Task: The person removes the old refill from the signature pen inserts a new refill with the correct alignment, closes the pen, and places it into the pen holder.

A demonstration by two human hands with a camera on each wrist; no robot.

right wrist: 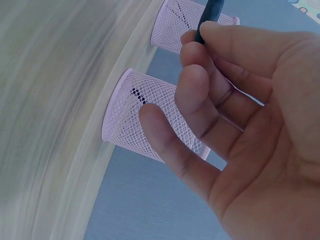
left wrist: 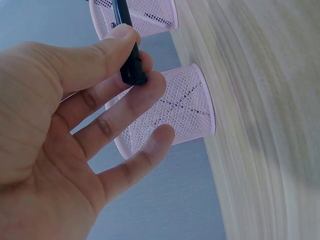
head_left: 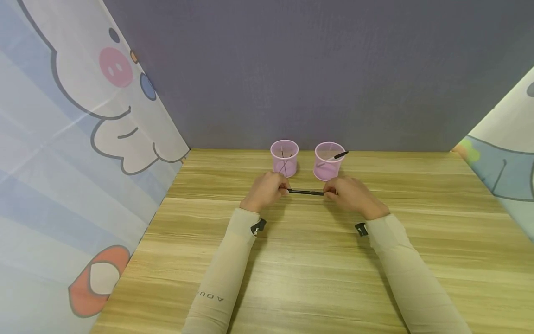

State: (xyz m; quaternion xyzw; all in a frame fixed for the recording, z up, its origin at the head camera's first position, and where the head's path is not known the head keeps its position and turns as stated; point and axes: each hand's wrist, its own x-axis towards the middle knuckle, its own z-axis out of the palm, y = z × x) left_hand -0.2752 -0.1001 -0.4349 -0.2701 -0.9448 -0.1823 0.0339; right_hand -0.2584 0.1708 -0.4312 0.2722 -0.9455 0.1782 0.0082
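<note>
A black pen (head_left: 306,192) lies level between my two hands, close in front of the pink mesh cups. My left hand (head_left: 267,190) pinches its left end between thumb and fingertips; in the left wrist view the pen's blunt end (left wrist: 134,75) shows past the thumb. My right hand (head_left: 352,192) pinches the other end (right wrist: 212,11), with its lower fingers spread loosely. Behind the left hand stands the left cup (head_left: 278,163), holding thin dark sticks that cross inside. The right cup (head_left: 323,172), behind the right hand, holds a leaning pen with a black upper part (head_left: 341,155).
The cups stand side by side near the back of the wood-grain table (head_left: 308,278), before a dark grey panel (head_left: 308,74). A cartoon-printed sheet (head_left: 50,185) hangs along the left side, and another printed sheet (head_left: 509,153) is on the right.
</note>
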